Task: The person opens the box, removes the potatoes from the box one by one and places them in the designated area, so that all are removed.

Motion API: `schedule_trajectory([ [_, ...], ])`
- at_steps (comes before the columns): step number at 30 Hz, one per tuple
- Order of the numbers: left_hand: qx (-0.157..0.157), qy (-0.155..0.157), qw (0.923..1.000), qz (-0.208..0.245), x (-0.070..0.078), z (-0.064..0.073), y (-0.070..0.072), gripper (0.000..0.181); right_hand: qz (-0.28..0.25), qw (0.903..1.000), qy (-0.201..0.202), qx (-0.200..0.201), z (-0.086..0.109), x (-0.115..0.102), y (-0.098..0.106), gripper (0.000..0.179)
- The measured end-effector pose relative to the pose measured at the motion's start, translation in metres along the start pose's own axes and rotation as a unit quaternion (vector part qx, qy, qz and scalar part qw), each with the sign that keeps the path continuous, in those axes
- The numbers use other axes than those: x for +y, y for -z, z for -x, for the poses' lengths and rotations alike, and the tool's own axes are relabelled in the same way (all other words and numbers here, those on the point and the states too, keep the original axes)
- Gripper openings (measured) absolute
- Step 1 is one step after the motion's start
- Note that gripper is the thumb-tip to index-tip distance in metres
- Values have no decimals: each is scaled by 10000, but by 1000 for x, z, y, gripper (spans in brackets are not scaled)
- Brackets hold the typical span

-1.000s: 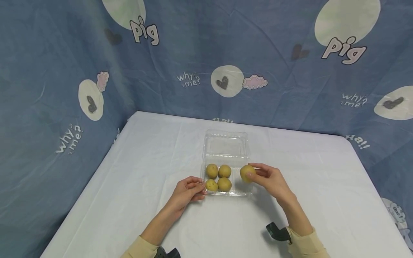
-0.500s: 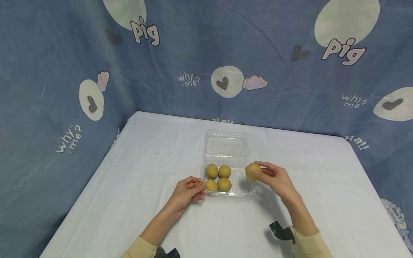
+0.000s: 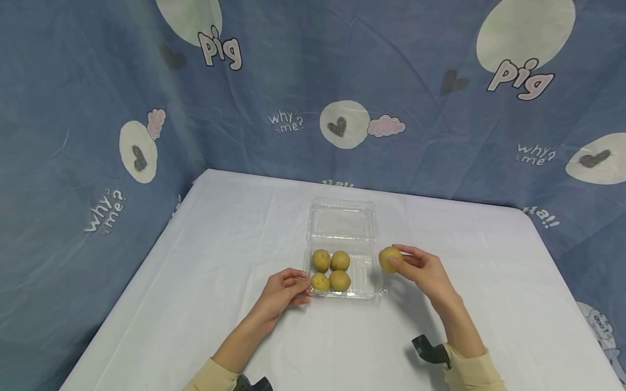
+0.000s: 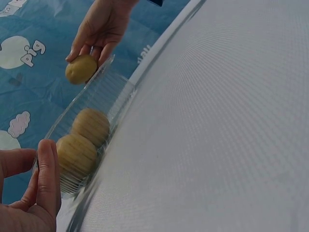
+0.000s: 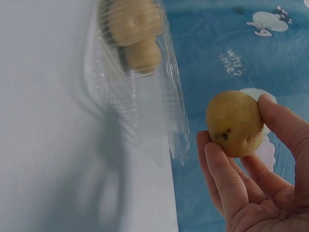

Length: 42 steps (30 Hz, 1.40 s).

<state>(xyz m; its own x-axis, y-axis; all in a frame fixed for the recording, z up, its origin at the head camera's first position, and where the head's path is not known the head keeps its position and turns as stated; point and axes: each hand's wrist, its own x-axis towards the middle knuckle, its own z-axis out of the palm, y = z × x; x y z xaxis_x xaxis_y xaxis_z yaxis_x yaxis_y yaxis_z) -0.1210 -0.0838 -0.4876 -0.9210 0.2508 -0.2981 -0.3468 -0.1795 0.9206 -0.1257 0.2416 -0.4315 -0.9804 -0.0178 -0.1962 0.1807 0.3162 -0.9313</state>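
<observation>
A clear plastic clamshell box (image 3: 364, 274) lies on the table with its lid (image 3: 342, 220) folded back. Several small yellow potatoes (image 3: 340, 260) fill its left part, while the right part is bare. My right hand (image 3: 424, 271) pinches another potato (image 5: 235, 123) between thumb and fingers, raised just beyond the box's right edge. Dark spots mark that potato's skin in the right wrist view. At the box's left front corner, my left hand (image 3: 283, 288) pinches the rim between thumb and fingers, as the left wrist view (image 4: 41, 179) also shows.
White cloth (image 3: 210, 244) covers the table. Behind and to the left hangs a blue curtain (image 3: 274, 65) with printed pictures and words. A dark camera mount (image 3: 430, 350) sits at the right wrist, and another (image 3: 253, 383) at the left.
My right hand has moved to the right with the potato, from over the box's right part to just past its right edge. The left hand has stayed at the rim.
</observation>
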Motion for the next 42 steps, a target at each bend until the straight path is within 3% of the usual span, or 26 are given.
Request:
schedule_trajectory([
  [16,27,120,9999,-4,2,0,0,32,162,9998,29,121,-4,5,14,60],
  [25,-4,139,9999,-5,1,-2,1,33,-137,9997,63,189,-4,5,20,61],
  [42,-12,111,9999,-41,0,-1,1,34,-239,9992,-74,308,0,9,29,62],
])
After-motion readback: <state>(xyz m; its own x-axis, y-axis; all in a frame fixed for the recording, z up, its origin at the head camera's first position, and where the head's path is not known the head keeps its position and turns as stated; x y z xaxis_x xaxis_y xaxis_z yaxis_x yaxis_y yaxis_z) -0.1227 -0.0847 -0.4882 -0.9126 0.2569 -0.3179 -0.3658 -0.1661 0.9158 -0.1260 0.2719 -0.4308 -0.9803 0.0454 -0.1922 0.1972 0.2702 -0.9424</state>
